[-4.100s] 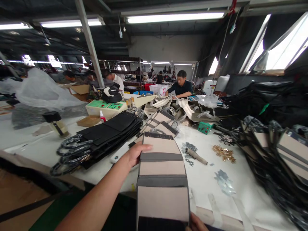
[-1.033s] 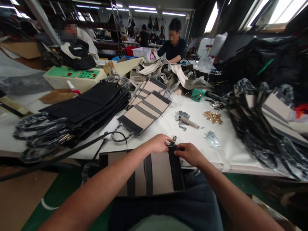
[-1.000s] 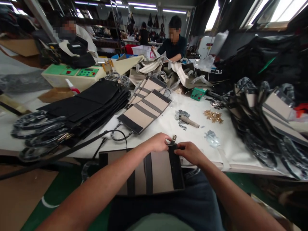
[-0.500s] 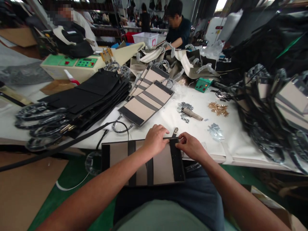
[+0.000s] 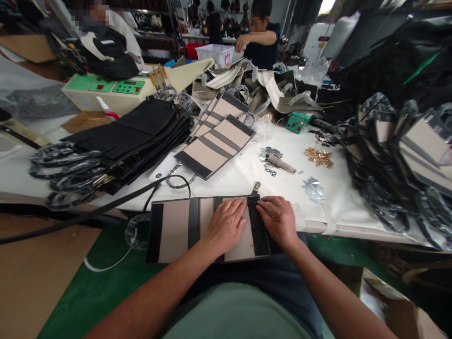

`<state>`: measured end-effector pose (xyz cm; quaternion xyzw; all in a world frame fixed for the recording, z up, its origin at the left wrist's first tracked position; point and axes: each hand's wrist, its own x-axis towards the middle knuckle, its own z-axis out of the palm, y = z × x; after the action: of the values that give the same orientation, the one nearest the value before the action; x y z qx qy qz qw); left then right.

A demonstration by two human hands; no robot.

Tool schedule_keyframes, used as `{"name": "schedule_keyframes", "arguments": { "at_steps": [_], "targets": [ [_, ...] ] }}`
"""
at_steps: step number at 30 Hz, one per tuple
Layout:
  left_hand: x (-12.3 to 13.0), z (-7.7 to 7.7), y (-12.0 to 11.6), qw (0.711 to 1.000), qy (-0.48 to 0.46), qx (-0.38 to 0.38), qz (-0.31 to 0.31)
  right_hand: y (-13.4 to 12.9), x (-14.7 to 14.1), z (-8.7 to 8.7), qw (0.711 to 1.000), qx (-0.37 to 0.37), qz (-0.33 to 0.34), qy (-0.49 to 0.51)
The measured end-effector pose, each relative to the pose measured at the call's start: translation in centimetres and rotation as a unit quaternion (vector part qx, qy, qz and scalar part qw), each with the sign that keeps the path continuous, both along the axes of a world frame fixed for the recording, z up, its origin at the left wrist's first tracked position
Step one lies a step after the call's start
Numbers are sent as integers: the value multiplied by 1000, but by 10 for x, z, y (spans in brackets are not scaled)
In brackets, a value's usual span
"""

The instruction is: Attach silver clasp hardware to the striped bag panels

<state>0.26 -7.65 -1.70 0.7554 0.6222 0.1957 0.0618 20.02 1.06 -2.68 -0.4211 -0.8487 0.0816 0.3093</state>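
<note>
A flat handbag panel (image 5: 174, 230), beige with dark bands, lies across my lap against the table edge. My left hand (image 5: 228, 225) rests flat on its beige middle, fingers stretched out together. At the right end, my right hand (image 5: 278, 219) has its fingers closed on the panel's dark edge strip, near the far corner. Just beyond that corner a short dark tab with a metal clasp (image 5: 256, 187) sticks out over the table. A plastic-wrapped handle (image 5: 136, 231) hangs at the panel's left end.
Black bag pieces (image 5: 130, 136) are stacked at the left. Similar beige panels (image 5: 215, 146) lie ahead. A tape-wrapped tool (image 5: 281, 163) rests on silver plates, beside gold pieces (image 5: 318, 157) and a green control box (image 5: 298, 122). More bags (image 5: 384, 155) crowd the right. Co-workers are beyond.
My left hand has moved from the panel's far edge down onto its middle and flattened. My right hand stays at the right edge. A co-worker across the table has raised an arm.
</note>
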Motion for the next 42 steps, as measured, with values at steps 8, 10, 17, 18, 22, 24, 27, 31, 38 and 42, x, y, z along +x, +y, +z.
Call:
{"name": "schedule_keyframes", "arguments": {
  "at_steps": [8,10,17,18,22,24,27,31,38,42],
  "targets": [
    [-2,4,2,1000,11,-29,0,-5,0,-2,999,1,27,-23],
    [-2,7,3,999,14,-36,1,-6,0,0,999,-7,34,-36],
    [-1,5,5,999,33,-20,20,-9,-3,6,997,-28,46,-53],
    [-2,4,6,999,40,-15,20,-9,-3,5,997,-26,44,-53],
    [-5,-4,9,997,78,18,11,-9,-5,4,997,-17,32,-63],
    [-6,-6,10,995,95,34,7,-9,-6,5,997,-14,30,-75],
    [-5,-2,11,992,116,38,-2,-8,-5,6,995,-7,34,-95],
    [-2,5,13,990,136,30,-18,-6,-4,8,993,-4,36,-111],
    [-9,11,18,991,126,31,-44,-5,-3,14,994,-36,61,-87],
    [-17,6,16,995,83,35,-35,27,17,20,996,-80,41,16]
  ]
}}
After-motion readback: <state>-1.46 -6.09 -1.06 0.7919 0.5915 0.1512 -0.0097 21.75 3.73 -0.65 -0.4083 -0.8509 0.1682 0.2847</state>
